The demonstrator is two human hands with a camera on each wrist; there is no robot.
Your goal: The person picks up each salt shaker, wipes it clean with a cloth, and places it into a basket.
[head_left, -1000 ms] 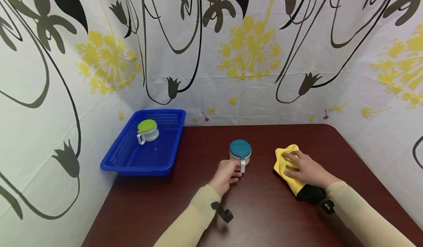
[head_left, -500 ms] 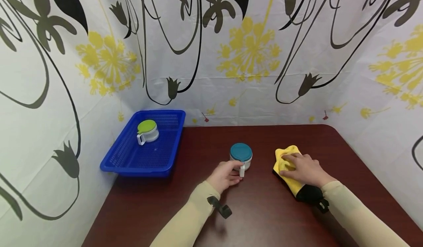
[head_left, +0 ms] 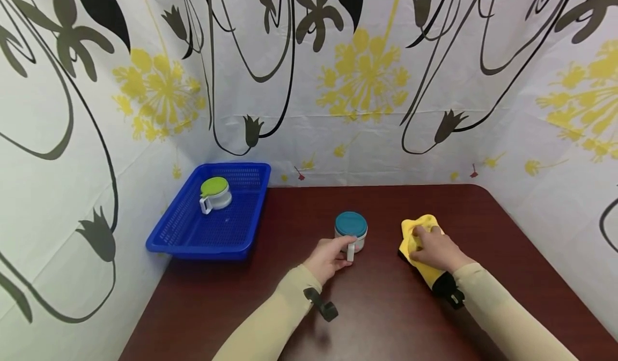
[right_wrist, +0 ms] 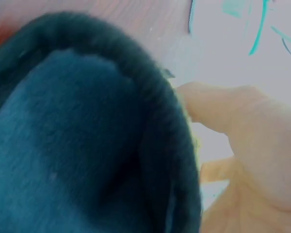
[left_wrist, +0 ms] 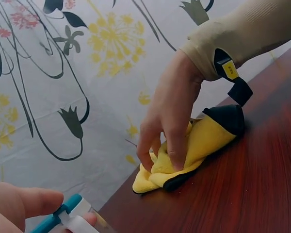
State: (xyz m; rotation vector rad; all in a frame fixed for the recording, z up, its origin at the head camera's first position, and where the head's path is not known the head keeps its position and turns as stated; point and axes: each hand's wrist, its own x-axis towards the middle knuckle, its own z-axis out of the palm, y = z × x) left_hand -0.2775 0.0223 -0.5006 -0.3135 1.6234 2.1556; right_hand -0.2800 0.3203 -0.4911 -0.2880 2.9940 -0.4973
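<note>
We see a small jar (head_left: 351, 229) standing upright near the middle of the dark red-brown table (head_left: 376, 318), its handle toward the person. Its round lid (head_left: 351, 222) is plain teal with a smooth top; the body below is whitish, and the handle (head_left: 350, 252) is a slim white piece. From the left wrist we make out the lid's teal edge meeting a white fitting, with a paler, see-through-looking band beneath.

The left hand (head_left: 329, 259) grips the jar at the handle, thumb laid against the lid's edge and fingers tucked behind and below.

To the right, well apart from the jar, we find a crumpled cloth (head_left: 428, 271) lying on the table, soft and bright yellow on one face, with black along its edge and at its near end. In the right wrist view that dark part looks plush, with a thick rounded border, though the colours are washed out. The right hand (head_left: 438, 249) pinches the yellow part between thumb and bent fingers.

At the far left we see a blue basket (head_left: 212, 235), holding a white jar with a lime-green lid (head_left: 216, 193).
</note>
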